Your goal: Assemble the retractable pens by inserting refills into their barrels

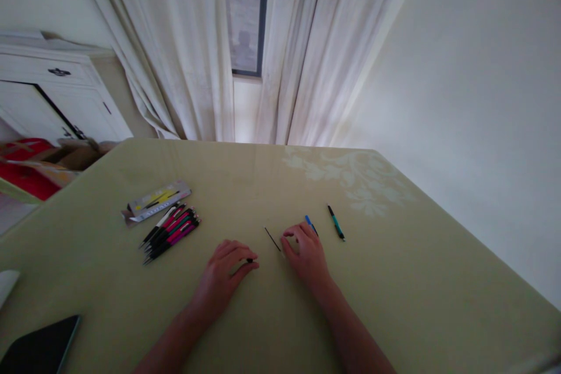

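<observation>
My left hand (228,272) pinches a small black pen part (249,260) between thumb and fingers, just above the table. To the right is my right hand (307,251), its thumb and index fingertips drawn close together; anything between them is too small to make out. A thin dark pen refill (272,239) lies slanted between the two hands, its lower end close to the right thumb. Partly hidden behind the right hand's fingers is a blue pen piece (311,224). Further right lies a teal and black pen (336,222).
A pile of several pens (170,232) in black, pink, white, green and purple lies on the left of the table (245,187), by an opened pen box (158,201). A dark flat device (41,345) sits at the near left. Curtains, a cabinet and wall surround the table.
</observation>
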### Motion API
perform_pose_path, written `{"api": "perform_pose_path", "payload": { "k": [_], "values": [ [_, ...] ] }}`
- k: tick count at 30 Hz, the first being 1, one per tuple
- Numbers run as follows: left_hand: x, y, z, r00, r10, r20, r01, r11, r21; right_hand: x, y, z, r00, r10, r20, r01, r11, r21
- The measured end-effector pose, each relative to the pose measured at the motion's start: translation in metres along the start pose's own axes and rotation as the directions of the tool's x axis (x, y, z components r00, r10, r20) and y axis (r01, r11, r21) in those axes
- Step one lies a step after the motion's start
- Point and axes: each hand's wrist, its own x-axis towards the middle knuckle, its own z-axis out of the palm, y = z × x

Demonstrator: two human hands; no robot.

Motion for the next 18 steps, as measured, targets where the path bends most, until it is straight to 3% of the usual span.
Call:
{"api": "perform_pose_path", "payload": {
  "k": [4, 8, 11, 14, 18],
  "values": [
    [0.001, 0.004, -0.003, 0.999, -0.037, 0.003, 0.037, 0.990, -0.133, -0.005, -0.022, -0.003, 0.968, -0.148, 0.204, 0.084, 0.953, 0.291],
    [0.000, 0.006, -0.002, 0.998, -0.056, 0.031, 0.060, 0.984, -0.165, -0.010, -0.032, -0.001, 0.932, -0.239, 0.271, 0.150, 0.938, 0.313],
    [0.000, 0.005, 0.001, 0.996, -0.086, -0.002, 0.084, 0.984, -0.156, -0.008, -0.025, -0.001, 0.961, -0.176, 0.213, 0.125, 0.964, 0.236],
    [0.002, 0.003, 0.000, 0.993, -0.098, -0.067, 0.092, 0.992, -0.086, -0.002, -0.008, -0.004, 0.995, -0.057, 0.079, 0.046, 0.989, 0.140],
    [0.006, -0.003, -0.011, 0.968, -0.132, -0.215, 0.152, 0.985, 0.080, 0.003, 0.016, -0.008, 0.997, 0.062, -0.049, -0.064, 0.997, -0.033]
  ]
}}
